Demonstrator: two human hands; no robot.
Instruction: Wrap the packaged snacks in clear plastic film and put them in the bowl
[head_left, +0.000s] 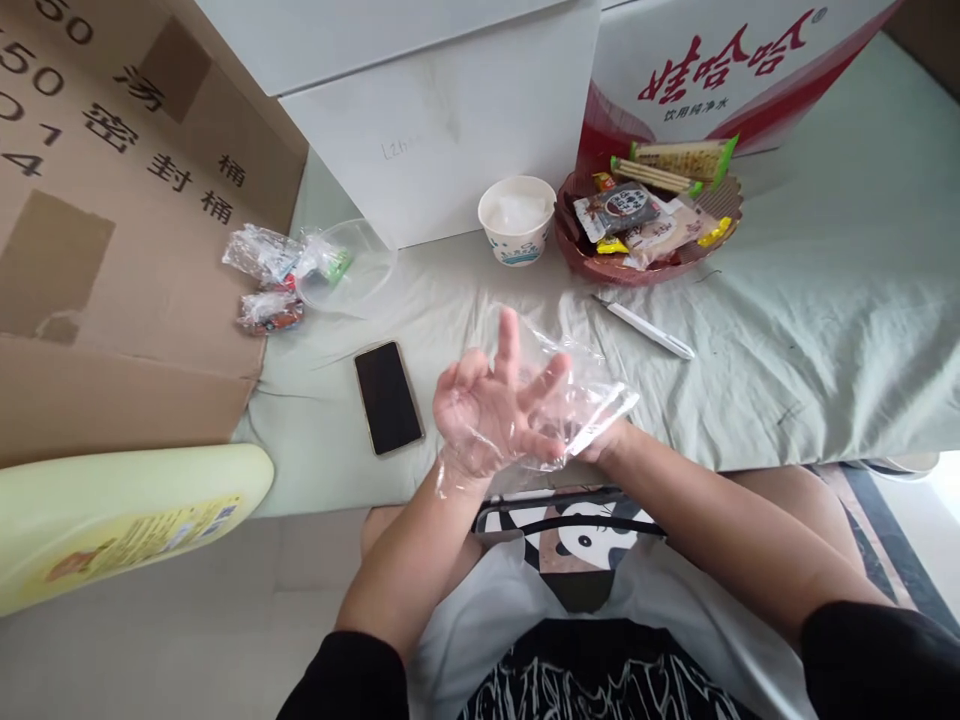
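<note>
My left hand (484, 415) is turned palm up, some fingers spread and others partly curled. Thin clear plastic film (589, 385) covers part of it and reaches down to the wrist; whether this is a glove or a bag I cannot tell. My right hand (600, 440) lies just to the right, mostly behind the crumpled film, which it appears to grip. Its fingers show only dimly through the plastic. To the left lies a dark-screened phone (388, 398). A white box-cutter-like tool (649, 328) rests to the right, beyond my hands.
Behind my hands stand a paper cup (517, 245) with whitish contents and a reddish bowl (600, 270) of packaged snacks. Wrapped small toys (270, 312) and a clear plastic lid (367, 285) sit at left. Cardboard (150, 250), white boxes (450, 150) and a yellow bottle (135, 500) surround the cloth-covered table (795, 370).
</note>
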